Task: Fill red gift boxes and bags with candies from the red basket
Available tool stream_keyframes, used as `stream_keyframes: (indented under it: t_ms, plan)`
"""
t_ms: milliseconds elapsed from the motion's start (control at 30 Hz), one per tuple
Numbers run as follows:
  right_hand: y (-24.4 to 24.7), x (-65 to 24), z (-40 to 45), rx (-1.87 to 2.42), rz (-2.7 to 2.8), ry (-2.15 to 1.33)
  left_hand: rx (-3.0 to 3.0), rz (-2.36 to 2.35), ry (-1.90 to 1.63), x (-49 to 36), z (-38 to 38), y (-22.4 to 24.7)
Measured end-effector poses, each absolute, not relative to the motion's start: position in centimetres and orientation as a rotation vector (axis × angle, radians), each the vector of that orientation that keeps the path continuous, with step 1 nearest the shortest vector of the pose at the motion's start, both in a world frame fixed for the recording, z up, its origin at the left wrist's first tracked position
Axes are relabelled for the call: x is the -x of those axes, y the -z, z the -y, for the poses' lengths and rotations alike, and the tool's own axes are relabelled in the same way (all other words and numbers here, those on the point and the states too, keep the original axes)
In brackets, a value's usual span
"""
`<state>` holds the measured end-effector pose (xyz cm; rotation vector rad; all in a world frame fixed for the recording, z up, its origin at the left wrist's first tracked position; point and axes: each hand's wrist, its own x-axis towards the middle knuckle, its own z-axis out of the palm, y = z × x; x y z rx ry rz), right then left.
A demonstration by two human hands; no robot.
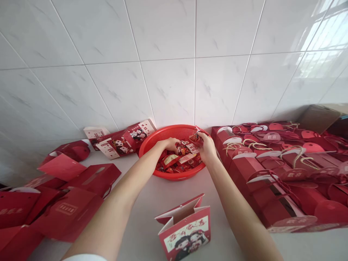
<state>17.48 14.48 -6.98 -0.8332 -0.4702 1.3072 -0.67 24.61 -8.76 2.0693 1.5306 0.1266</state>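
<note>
A red plastic basket [168, 177] stands against the tiled wall, filled with wrapped candies [181, 167] in mostly red packets. Into its left side reaches my left hand [170, 144], fingers curled down among the wrappers; what they grip is hidden. At the basket's right side, my right hand [207, 148] is closed around a red candy packet [194, 137], raised above the others. Nearer to me, a red and cream gift box [187, 232] with a printed cartoon couple stands upright, its folded top open, touched by neither hand.
Rows of closed red gift boxes [272, 170] with cord handles crowd the right side. Loose red boxes [73, 206] pile up at the left. Several printed boxes [122, 145] lean by the wall left of the basket. A brown cardboard box [318, 117] sits far right.
</note>
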Motion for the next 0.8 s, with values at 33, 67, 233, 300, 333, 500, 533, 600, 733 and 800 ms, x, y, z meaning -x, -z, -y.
stream_keyframes:
  t_ms: [33,67,233,300,333,500,533,600,733,800]
  plan:
    - [7.0,-17.5,-14.5,0.832,0.473,-1.312,-2.062,-1.503,-0.138,0.6,-24.4,8.5]
    - [7.0,-17.5,-14.5,0.834,0.476,-1.317,-2.056,-1.474,-0.155,0.6,-24.2,8.3]
    - [7.0,-17.5,-14.4,0.847,0.48,-1.32,-1.849,-1.205,-0.44,0.5,-23.4,7.1]
    - [6.9,-17.5,-14.4,0.842,0.463,-1.327,-1.727,-1.123,-0.56,0.5,-23.3,6.9]
    - [6.8,-17.5,-14.3,0.844,0.46,-1.331,-1.691,-1.106,-0.595,0.5,-23.2,6.8]
    - [6.7,-17.5,-14.2,0.841,0.493,-1.346,-1.65,-1.045,-0.707,0.6,-23.0,6.4]
    - [6.7,-17.5,-14.2,0.841,0.497,-1.35,-1.648,-1.036,-0.734,0.6,-23.0,6.4]
    - [6.7,-17.5,-14.2,0.843,0.501,-1.357,-1.635,-1.022,-0.768,0.6,-23.0,6.3]
    - [6.7,-17.5,-14.3,0.842,0.494,-1.353,-1.587,-1.012,-0.758,0.5,-23.1,6.3]
    - [6.7,-17.5,-14.3,0.85,0.493,-1.351,-1.575,-1.024,-0.754,0.4,-23.3,6.4]
